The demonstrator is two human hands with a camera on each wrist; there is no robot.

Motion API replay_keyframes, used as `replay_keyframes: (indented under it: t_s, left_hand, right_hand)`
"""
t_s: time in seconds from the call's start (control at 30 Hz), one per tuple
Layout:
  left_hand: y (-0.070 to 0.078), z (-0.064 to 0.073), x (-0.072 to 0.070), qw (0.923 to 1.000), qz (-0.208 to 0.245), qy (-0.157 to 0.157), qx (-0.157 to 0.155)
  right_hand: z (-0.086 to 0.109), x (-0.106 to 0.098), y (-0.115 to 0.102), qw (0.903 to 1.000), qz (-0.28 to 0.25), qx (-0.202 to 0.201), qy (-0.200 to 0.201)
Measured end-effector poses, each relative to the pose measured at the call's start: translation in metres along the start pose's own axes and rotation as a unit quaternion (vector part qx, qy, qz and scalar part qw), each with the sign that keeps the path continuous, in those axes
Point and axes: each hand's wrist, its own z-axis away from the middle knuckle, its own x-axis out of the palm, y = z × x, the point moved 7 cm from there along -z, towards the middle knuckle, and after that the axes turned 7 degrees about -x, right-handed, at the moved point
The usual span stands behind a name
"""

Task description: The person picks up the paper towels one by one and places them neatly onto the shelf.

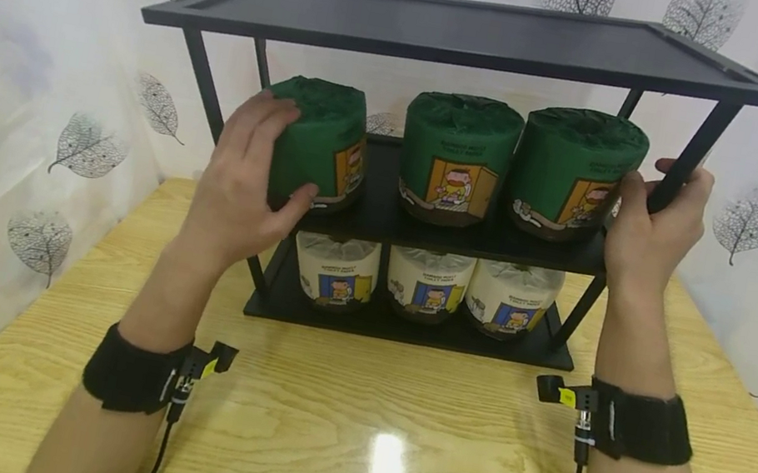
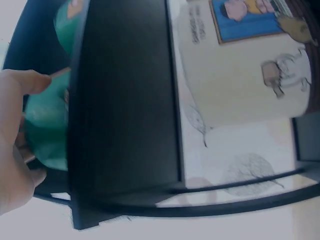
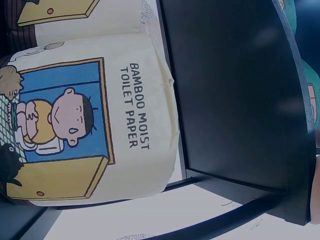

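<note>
A black shelf rack stands on the table. On its middle tier are three green-wrapped toilet paper rolls: a left one, a middle one and a right one. My left hand grips the left green roll, thumb at its front and fingers over its left side; the left wrist view shows the same hand around it. My right hand is wrapped around the right front post, its thumb close to the right green roll. Whether that thumb touches the roll I cannot tell.
Three cream toilet paper rolls stand on the bottom tier: left, middle and right. Beneath the rack is a wooden table. A white leaf-patterned curtain hangs behind and at both sides.
</note>
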Motion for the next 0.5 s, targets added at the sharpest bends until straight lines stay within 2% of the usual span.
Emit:
replay_keyframes:
  t_s: [0.13,0.2,0.37,0.5]
  left_hand:
    - [0.014,-0.001,-0.003,0.9992,-0.036,0.015,0.003]
    - [0.018,0.0,-0.001,0.9983,-0.058,0.012,-0.001]
    - [0.017,0.003,0.011,0.9939,-0.11,-0.012,-0.004]
    - [0.015,0.003,0.015,0.9942,-0.108,0.001,0.0]
  right_hand:
    - [0.002,-0.001,-0.002,1.0,-0.005,0.005,0.004]
    - [0.002,0.0,-0.003,0.9999,-0.009,0.002,0.004]
    - [0.001,0.0,-0.003,1.0,-0.008,-0.002,0.002]
    - [0.0,-0.001,0.0,1.0,-0.003,-0.002,0.0]
